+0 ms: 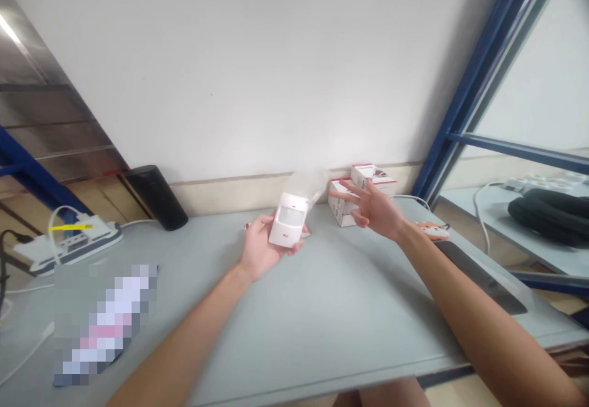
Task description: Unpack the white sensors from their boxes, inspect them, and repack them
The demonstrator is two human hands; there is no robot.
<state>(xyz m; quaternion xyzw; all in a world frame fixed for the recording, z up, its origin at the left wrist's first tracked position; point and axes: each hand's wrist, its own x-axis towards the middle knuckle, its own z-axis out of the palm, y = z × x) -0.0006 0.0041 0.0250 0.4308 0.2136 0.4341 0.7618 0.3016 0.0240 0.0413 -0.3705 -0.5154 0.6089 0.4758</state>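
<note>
A white motion sensor with a pale rectangular window is held upright above the table, its front turned toward me. My left hand is closed around it from behind and from the left side. Behind the sensor's top, a blurred, see-through plastic bag shows faintly; what touches it I cannot make out. My right hand is raised with its fingers spread and nothing in them. It partly covers the small white and red boxes standing against the wall. Part of a red and white thing lies hidden behind my left hand.
On the grey table, a black cylinder and a white power strip stand left, near a pixelated item. A dark flat device and an orange and white object lie right. Blue frame posts rise beyond.
</note>
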